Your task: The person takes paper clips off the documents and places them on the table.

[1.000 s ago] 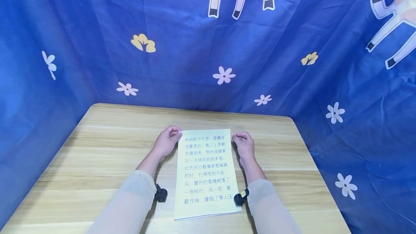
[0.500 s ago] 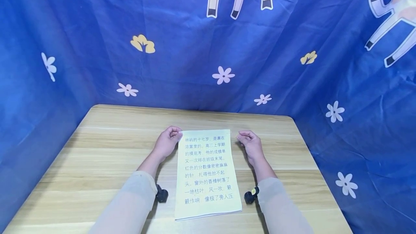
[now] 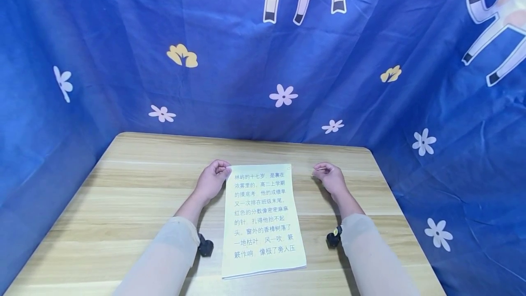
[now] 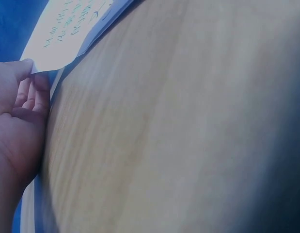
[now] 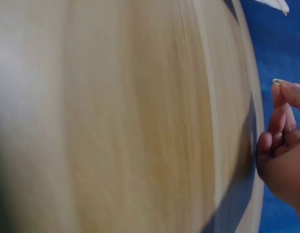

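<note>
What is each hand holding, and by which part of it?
The left hand pinches the paper by its top left corner. The right hand pinches a small yellow clip by one end, leaving a loop showing.

Paper (image 3: 264,221) pale yellow, dark-printed; small clip (image 5: 277,81) yellow; tabletop (image 3: 144,182) light wood-grained; cloth (image 3: 230,76) blue, white-flowered.

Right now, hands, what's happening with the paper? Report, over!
Left hand pinching far left corner of paper. Right hand pinching small yellow loop, maybe a paper clip, apart from paper. Nothing seen between right hand and paper.
</note>
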`<act>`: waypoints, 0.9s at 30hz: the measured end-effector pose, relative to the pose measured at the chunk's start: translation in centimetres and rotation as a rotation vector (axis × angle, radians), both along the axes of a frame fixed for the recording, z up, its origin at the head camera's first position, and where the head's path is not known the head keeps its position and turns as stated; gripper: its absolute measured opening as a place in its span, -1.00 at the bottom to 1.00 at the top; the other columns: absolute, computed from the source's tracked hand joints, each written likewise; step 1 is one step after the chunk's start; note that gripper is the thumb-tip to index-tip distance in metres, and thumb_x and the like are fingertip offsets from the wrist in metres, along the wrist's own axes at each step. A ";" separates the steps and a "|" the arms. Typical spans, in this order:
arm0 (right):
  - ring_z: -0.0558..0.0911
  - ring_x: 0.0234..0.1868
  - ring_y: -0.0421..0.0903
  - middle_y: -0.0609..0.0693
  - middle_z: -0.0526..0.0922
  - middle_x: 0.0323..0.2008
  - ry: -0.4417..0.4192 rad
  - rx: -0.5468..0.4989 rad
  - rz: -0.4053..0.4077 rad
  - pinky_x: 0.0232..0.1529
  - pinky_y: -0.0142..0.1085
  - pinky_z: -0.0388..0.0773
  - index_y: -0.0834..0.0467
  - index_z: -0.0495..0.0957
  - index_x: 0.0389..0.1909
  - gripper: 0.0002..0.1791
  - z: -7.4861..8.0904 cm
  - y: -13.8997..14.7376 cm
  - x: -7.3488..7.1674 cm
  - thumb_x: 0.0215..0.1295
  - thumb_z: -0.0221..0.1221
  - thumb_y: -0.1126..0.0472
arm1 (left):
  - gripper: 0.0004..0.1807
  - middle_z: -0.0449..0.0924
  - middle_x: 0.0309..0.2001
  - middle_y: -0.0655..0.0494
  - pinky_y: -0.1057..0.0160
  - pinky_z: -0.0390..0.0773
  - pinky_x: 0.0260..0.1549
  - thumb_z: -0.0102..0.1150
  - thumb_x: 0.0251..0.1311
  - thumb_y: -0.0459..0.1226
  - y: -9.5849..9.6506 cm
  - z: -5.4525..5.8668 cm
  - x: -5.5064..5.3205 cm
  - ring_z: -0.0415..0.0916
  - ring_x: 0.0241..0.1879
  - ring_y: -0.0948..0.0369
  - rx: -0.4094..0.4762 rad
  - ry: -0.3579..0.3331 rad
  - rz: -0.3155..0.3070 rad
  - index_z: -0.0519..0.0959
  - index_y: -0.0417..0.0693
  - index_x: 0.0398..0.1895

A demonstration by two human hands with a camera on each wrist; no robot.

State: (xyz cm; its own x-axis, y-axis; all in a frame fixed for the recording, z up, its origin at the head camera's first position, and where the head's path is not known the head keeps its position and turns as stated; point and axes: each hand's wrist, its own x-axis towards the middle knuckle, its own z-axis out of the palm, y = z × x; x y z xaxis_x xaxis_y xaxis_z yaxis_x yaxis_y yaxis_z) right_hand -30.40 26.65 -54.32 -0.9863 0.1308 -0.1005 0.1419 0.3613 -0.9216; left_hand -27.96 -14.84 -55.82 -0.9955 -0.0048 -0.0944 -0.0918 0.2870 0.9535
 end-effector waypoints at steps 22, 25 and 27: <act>0.59 -0.14 -0.17 -0.13 0.72 -0.27 -0.037 0.134 0.009 -0.08 -0.40 0.52 0.24 0.73 -0.06 -0.85 -0.5 1.6 -0.9 0.46 0.32 0.26 | -0.73 0.67 -0.01 0.01 0.19 0.57 0.12 0.15 0.62 -0.18 0.3 0.1 0.1 0.60 -0.03 0.11 -0.003 -0.001 0.011 0.57 -0.07 0.21; 0.60 -0.14 -0.21 -0.16 0.73 -0.27 -0.036 0.132 -0.009 -0.08 -0.42 0.53 0.22 0.74 -0.05 -0.85 -0.8 1.7 -1.0 0.46 0.34 0.25 | -0.73 0.67 -0.01 0.01 0.19 0.57 0.13 0.15 0.62 -0.17 0.3 0.2 0.1 0.60 -0.03 0.12 -0.002 -0.005 0.013 0.57 -0.07 0.22; 0.60 -0.14 -0.20 -0.15 0.74 -0.25 -0.041 0.132 -0.013 -0.08 -0.42 0.53 0.21 0.75 -0.02 -0.83 -0.9 1.8 -1.1 0.48 0.33 0.23 | -0.73 0.67 -0.01 0.02 0.19 0.57 0.13 0.15 0.62 -0.17 0.3 0.2 0.1 0.60 -0.03 0.12 -0.002 -0.008 0.015 0.57 -0.07 0.22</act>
